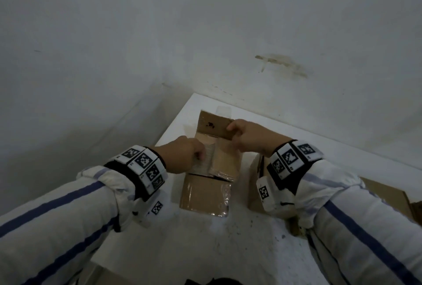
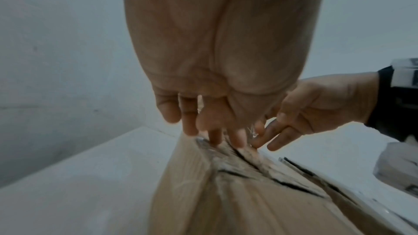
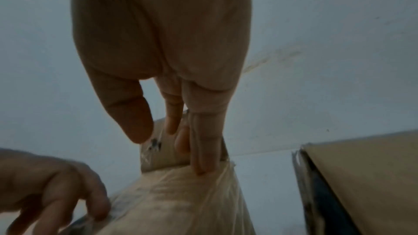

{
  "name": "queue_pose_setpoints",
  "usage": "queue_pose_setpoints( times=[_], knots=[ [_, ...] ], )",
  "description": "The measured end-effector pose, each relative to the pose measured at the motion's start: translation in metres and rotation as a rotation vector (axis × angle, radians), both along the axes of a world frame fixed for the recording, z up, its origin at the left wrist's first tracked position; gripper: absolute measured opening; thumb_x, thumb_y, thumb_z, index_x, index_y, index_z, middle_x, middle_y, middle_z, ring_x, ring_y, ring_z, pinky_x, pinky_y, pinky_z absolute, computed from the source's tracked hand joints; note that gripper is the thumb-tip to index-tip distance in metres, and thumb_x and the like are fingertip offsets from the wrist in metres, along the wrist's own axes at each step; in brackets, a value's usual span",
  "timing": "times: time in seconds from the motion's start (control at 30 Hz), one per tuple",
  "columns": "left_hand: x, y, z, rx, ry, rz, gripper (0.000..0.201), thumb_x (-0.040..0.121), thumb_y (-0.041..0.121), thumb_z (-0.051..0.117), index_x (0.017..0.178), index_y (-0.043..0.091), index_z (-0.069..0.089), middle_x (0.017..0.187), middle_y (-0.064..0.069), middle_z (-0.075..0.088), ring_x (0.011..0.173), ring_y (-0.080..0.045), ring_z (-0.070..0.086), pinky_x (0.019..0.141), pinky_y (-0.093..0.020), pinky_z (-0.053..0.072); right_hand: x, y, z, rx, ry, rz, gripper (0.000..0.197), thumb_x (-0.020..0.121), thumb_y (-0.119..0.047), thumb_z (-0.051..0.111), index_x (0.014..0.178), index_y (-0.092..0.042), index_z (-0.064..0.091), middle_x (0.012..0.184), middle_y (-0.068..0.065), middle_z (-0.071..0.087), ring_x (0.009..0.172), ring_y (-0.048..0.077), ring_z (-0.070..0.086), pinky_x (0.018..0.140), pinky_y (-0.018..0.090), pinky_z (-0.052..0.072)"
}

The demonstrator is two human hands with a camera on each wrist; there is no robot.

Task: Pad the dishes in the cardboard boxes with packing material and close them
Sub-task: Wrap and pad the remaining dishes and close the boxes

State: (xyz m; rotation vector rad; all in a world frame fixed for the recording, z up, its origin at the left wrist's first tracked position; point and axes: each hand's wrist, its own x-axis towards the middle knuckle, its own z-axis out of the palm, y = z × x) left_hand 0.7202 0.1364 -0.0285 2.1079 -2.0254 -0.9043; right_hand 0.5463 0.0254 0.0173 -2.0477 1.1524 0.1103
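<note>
A small cardboard box (image 1: 210,191) with clear tape on its flaps stands on the white table (image 1: 239,250). Its far flap (image 1: 213,126) stands raised. My right hand (image 1: 233,133) pinches that flap's right corner between thumb and fingers; the right wrist view shows the right hand (image 3: 162,135) on the flap (image 3: 158,156). My left hand (image 1: 201,158) curls its fingers on the taped left flap (image 1: 209,161). From the left wrist, the left hand (image 2: 217,135) has its fingertips down on the creased box top (image 2: 203,185). The box's contents are hidden.
A second cardboard box (image 1: 254,184) stands close on the right, under my right wrist, and is also seen as a second box (image 3: 361,176) from the right wrist. More flat cardboard (image 1: 386,195) lies further right. White walls close off the table's far and left sides.
</note>
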Motion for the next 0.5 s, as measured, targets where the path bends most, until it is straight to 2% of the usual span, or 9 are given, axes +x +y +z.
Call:
queue_pose_setpoints(
  times=[0.03,0.1,0.17,0.2,0.27,0.3,0.37,0.43,0.5],
  knots=[
    [0.004,0.005,0.001,0.036,-0.035,-0.059,0.052,0.077,-0.009,0.047,0.113,0.026,0.056,0.136,-0.005,0.043,0.121,-0.027,0.043,0.098,-0.033,0.039,0.000,0.003,-0.003,-0.094,0.106,0.114,0.038,0.087,-0.008,0.052,0.123,-0.018,0.052,0.118,0.006,0.055,0.105,0.020,0.054,0.087,0.032,0.046],
    [0.006,0.018,0.000,0.087,-0.193,-0.220,0.060,0.075,-0.003,0.059,0.125,0.029,0.047,0.152,0.000,0.023,0.131,-0.027,0.032,0.104,-0.037,0.034,0.001,0.008,-0.009,-0.172,0.243,0.260,0.038,0.089,-0.008,0.048,0.126,-0.016,0.055,0.127,0.003,0.055,0.116,0.020,0.051,0.096,0.030,0.043],
    [0.003,0.030,-0.004,0.118,-0.302,-0.295,0.075,0.073,0.017,0.076,0.134,0.030,0.035,0.159,0.003,0.004,0.140,-0.025,0.020,0.109,-0.039,0.029,0.001,0.010,-0.012,-0.185,0.291,0.305,0.036,0.091,-0.008,0.047,0.125,-0.015,0.058,0.128,0.004,0.058,0.118,0.020,0.051,0.101,0.031,0.042],
    [0.001,0.034,-0.006,0.108,-0.313,-0.288,0.081,0.070,0.028,0.081,0.135,0.030,0.033,0.159,0.003,0.001,0.141,-0.024,0.017,0.110,-0.040,0.027,0.001,0.011,-0.011,-0.193,0.299,0.307,0.036,0.091,-0.009,0.047,0.124,-0.014,0.060,0.128,0.004,0.059,0.118,0.020,0.052,0.102,0.031,0.042],
    [-0.003,0.040,-0.010,0.010,-0.244,-0.243,0.075,0.071,0.040,0.078,0.133,0.027,0.036,0.159,0.001,0.005,0.141,-0.024,0.018,0.110,-0.038,0.028,0.000,0.010,-0.010,-0.197,0.275,0.286,0.034,0.090,-0.008,0.049,0.121,-0.013,0.062,0.126,0.003,0.059,0.118,0.019,0.052,0.101,0.031,0.042],
    [-0.002,0.041,-0.011,-0.033,-0.179,-0.209,0.067,0.075,0.039,0.075,0.130,0.025,0.040,0.158,0.000,0.009,0.140,-0.024,0.021,0.110,-0.037,0.029,-0.001,0.009,-0.009,-0.191,0.242,0.263,0.034,0.089,-0.006,0.049,0.120,-0.013,0.063,0.126,0.002,0.059,0.118,0.018,0.052,0.101,0.029,0.042],
    [-0.001,0.042,-0.011,-0.045,-0.112,-0.186,0.056,0.081,0.023,0.071,0.129,0.022,0.043,0.158,-0.001,0.010,0.140,-0.024,0.023,0.109,-0.035,0.032,-0.003,0.008,-0.009,-0.169,0.188,0.227,0.035,0.089,-0.003,0.049,0.119,-0.014,0.063,0.126,0.001,0.059,0.119,0.018,0.050,0.101,0.028,0.041],
    [-0.001,0.044,-0.012,0.002,-0.205,-0.233,0.068,0.078,0.006,0.068,0.135,0.024,0.035,0.159,-0.002,0.001,0.142,-0.025,0.020,0.107,-0.035,0.034,-0.006,0.006,-0.010,-0.153,0.182,0.222,0.036,0.088,-0.001,0.051,0.119,-0.015,0.063,0.127,0.001,0.058,0.120,0.017,0.050,0.101,0.027,0.040],
    [-0.004,0.047,-0.013,-0.009,-0.300,-0.264,0.075,0.077,0.012,0.073,0.138,0.025,0.030,0.159,-0.004,0.000,0.142,-0.025,0.022,0.106,-0.035,0.036,-0.007,0.005,-0.012,-0.154,0.191,0.227,0.038,0.086,-0.001,0.052,0.120,-0.015,0.063,0.127,0.001,0.058,0.120,0.017,0.050,0.101,0.027,0.040]
  ],
)
